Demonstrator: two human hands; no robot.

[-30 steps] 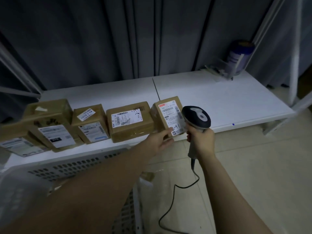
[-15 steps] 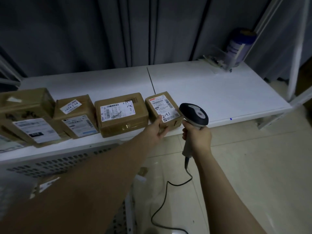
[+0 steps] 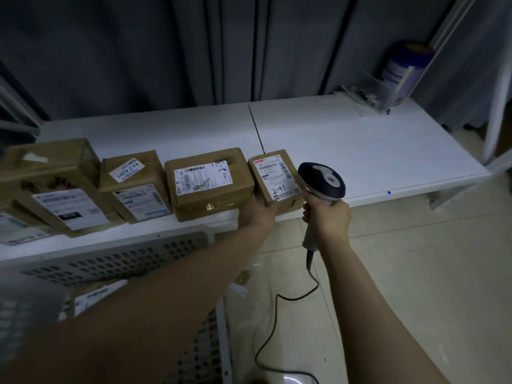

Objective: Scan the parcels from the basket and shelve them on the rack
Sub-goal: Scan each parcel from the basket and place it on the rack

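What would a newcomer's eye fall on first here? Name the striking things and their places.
The scanner in the right hand hovers beside the parcel marked 241. The left hand touches that parcel's front, at the right end of a row of boxes on the white shelf.

Parcel, on shelf: five are counted
Parcel, in basket: one is seen
Scanner: one is counted
Canister: one is counted

Dark grey curtain behind, pale tiled floor, dim light
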